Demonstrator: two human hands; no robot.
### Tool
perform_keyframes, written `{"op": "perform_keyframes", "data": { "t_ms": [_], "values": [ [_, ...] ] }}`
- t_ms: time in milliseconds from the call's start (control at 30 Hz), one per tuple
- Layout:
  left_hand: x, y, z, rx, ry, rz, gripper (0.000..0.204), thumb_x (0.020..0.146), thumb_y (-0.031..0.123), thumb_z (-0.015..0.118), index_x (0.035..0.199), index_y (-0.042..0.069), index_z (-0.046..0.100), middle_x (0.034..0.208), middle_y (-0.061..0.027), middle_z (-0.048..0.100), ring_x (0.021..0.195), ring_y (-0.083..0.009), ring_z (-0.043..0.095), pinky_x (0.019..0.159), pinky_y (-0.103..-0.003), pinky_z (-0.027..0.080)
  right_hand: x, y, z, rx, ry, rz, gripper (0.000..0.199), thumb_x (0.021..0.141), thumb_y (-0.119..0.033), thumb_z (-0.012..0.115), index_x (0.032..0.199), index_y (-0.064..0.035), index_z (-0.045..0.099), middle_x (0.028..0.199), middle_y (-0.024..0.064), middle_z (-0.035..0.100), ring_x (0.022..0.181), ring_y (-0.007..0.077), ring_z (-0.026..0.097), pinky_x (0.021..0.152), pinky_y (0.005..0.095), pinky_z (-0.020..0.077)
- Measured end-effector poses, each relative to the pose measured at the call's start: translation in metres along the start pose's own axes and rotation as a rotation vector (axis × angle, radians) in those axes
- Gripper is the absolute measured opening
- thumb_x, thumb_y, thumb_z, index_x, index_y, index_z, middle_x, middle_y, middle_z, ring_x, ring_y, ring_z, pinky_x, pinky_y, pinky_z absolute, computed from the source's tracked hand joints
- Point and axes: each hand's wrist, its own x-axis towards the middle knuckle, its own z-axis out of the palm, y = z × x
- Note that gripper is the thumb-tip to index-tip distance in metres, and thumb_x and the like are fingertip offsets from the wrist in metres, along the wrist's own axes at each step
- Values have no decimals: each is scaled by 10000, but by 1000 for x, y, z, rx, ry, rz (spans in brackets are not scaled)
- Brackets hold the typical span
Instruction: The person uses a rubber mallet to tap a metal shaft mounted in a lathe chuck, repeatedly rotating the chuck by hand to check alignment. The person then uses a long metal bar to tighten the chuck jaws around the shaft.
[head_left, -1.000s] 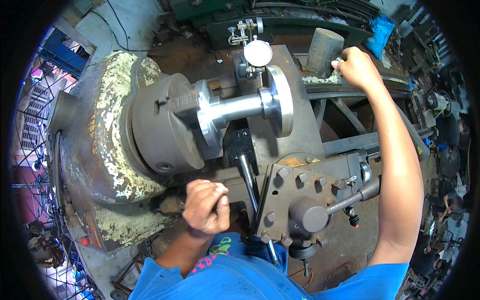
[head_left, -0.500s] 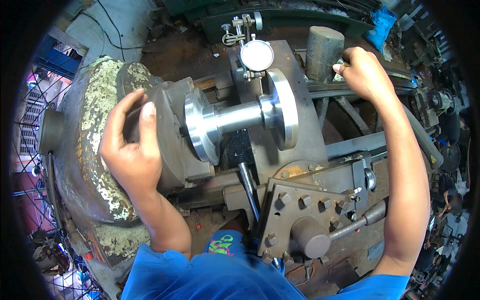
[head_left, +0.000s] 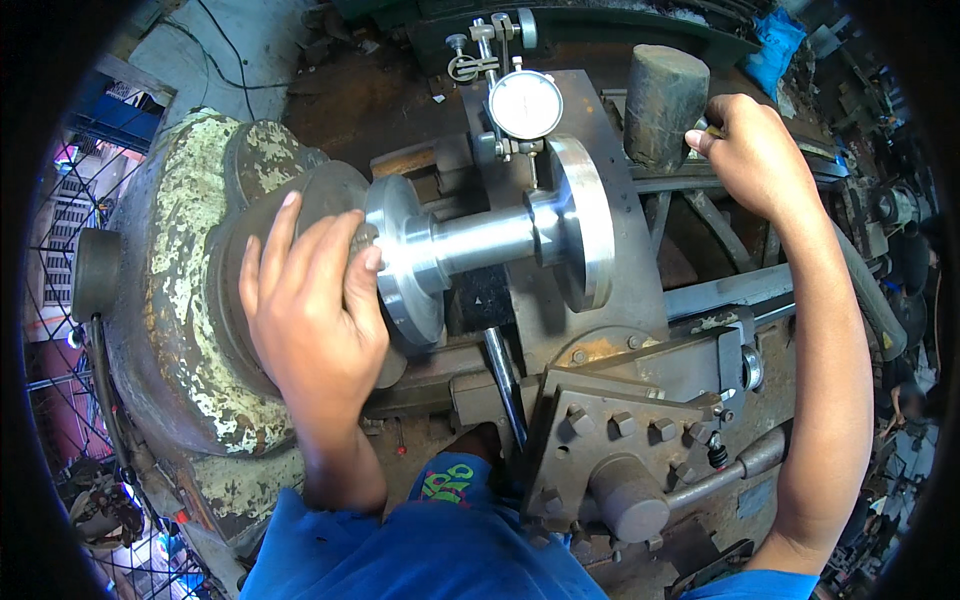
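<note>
Head view: flanged shaft (head_left: 490, 240) lies left-right; left hand (head_left: 310, 300) fingers spread on chuck (head_left: 240, 290), right hand (head_left: 755, 150) grips mallet (head_left: 662, 95).

The chuck (head_left: 300, 290) sits at the left, with the left hand (head_left: 310, 310) spread on its near face. The flanged shaft (head_left: 490, 245) runs right from the chuck. A dial gauge (head_left: 525, 105) stands just behind the shaft's right flange. Farther right, the right hand (head_left: 755, 150) holds a mallet (head_left: 662, 100). The tool post (head_left: 630, 440) lies near, right of centre.
</note>
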Motion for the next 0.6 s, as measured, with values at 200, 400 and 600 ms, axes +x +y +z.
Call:
{"op": "perform_keyframes", "data": {
  "t_ms": [200,400,600],
  "values": [
    [-47,7,12,0,116,-5,363,1035,339,517,1218,79,691,1221,-83,689,1383,-375,492,1172,-561,244,-1,-4,1,2,-5,-7,329,925,-260,710,1065,37,730,976,261,728,982,376,725,871,487,563],
    [-113,13,42,-9,173,27,562,978,362,584,1397,-8,530,1394,-148,584,1496,-457,268,1214,-601,40,0,-4,-2,-2,-31,9,322,928,-257,707,1061,35,734,981,264,727,980,373,726,869,486,561],
    [-181,22,62,-229,46,122,660,847,220,703,1415,-23,471,1534,-316,379,1509,-552,101,1201,-660,1,0,-2,-1,-5,-19,-2,328,926,-261,709,1066,35,734,986,265,726,988,375,722,875,485,559]
  ]
}}
